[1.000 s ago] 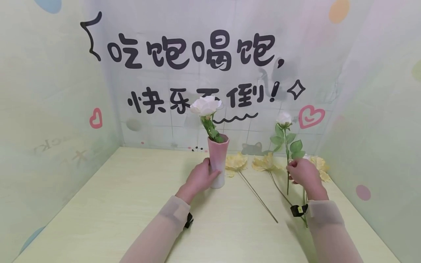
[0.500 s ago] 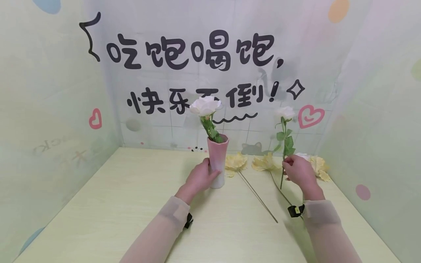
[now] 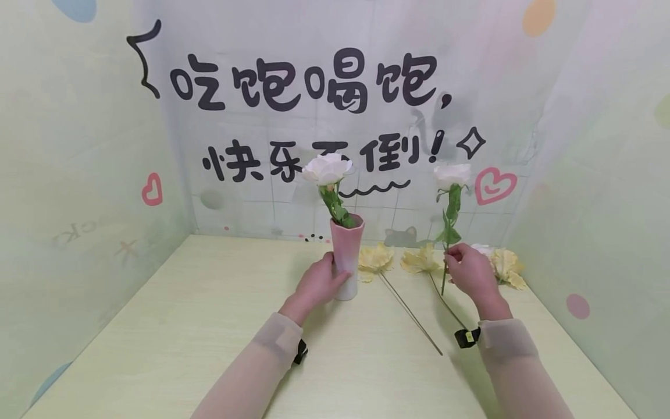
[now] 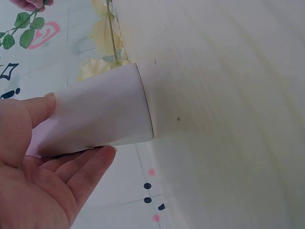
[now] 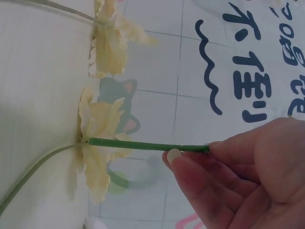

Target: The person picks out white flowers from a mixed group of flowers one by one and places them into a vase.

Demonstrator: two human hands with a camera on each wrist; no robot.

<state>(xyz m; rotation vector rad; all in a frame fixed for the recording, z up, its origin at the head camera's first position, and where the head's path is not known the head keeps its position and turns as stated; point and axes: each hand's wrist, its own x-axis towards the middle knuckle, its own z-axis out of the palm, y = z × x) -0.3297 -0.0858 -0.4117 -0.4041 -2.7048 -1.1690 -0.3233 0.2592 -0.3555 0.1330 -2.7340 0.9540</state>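
The vase [image 3: 346,256] is pink above, fading to white below; the rose [image 3: 327,169] in it is white with green leaves. The held rose [image 3: 452,174] is white on a green stem. The flowers [image 3: 376,259] lying on the pale yellow-green woodgrain desk [image 3: 183,326] are pale yellow. The wall [image 3: 293,116] bears black lettering and pink hearts

The translucent sheet on the far wall [image 3: 335,116] carries big black hand-drawn Chinese lettering in two lines. The upper line [image 3: 303,80] reads 吃饱喝饱, followed by a comma, with a black curly bracket at its left end. The lower line [image 3: 314,160] reads 快乐不倒!, its middle partly hidden behind a white flower; a black four-point sparkle sign [image 3: 471,142] stands right of it. On the pale green left wall [image 3: 78,233] faint mirrored letters show through, too washed out to read.
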